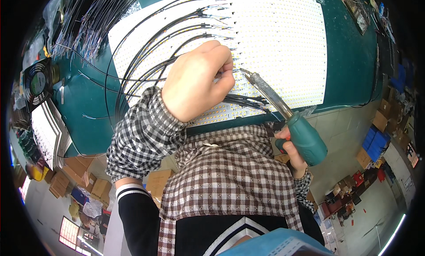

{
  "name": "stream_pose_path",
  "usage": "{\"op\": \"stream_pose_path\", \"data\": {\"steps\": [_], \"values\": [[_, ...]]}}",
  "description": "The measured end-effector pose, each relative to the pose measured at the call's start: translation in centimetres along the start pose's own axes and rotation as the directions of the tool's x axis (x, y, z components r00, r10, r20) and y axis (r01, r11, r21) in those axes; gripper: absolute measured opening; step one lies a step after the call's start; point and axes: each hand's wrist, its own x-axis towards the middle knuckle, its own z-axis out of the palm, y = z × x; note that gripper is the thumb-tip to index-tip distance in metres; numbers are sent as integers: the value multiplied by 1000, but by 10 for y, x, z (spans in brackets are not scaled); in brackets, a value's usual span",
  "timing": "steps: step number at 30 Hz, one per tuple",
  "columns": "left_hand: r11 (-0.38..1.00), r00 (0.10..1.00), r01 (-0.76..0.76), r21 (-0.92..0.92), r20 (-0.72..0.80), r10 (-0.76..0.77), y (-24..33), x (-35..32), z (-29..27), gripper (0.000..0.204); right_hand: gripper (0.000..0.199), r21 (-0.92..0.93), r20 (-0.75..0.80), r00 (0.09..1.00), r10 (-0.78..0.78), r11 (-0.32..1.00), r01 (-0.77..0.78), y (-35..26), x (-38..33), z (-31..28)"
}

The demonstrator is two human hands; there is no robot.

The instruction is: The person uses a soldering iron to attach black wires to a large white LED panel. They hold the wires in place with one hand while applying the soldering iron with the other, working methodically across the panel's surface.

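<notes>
My left hand [199, 81] is closed in a pinch over a white LED panel [283, 48], gripping a thin wire whose end shows just beyond my fingertips. In my right hand [293, 154] is a soldering gun [308, 138] with a green body and a long metal barrel. Its tip touches or nearly touches the board beside that wire end; I cannot tell which. Several black cables [150, 45] curve in from the left, their split ends lying at the row of contacts down the panel's middle. A bundle of black cable ends [248, 101] lies below my left hand.
A green table mat [86, 134] lies under the panel. Far left is a heap of loose wires [95, 28], with a black fan [37, 83] and a stack of white boards [46, 132] nearer. Cardboard boxes [82, 172] stand on the floor.
</notes>
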Motion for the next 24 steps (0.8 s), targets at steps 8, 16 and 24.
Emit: {"op": "stream_pose_path", "data": {"steps": [8,16,24], "values": [[1000,1000,-2,7,-5,2,0,0,0,7,66,-30,-10,1000,26,999,-27,1,-3,0],[1000,1000,8,-2,-9,-8,1,-1,0,7,61,27,-41,999,8,1000,-7,-3,-3,0],[984,998,2,178,-57,9,7,-9,4,14,52,88,-69,996,-50,995,56,-9,-1,0]]}}
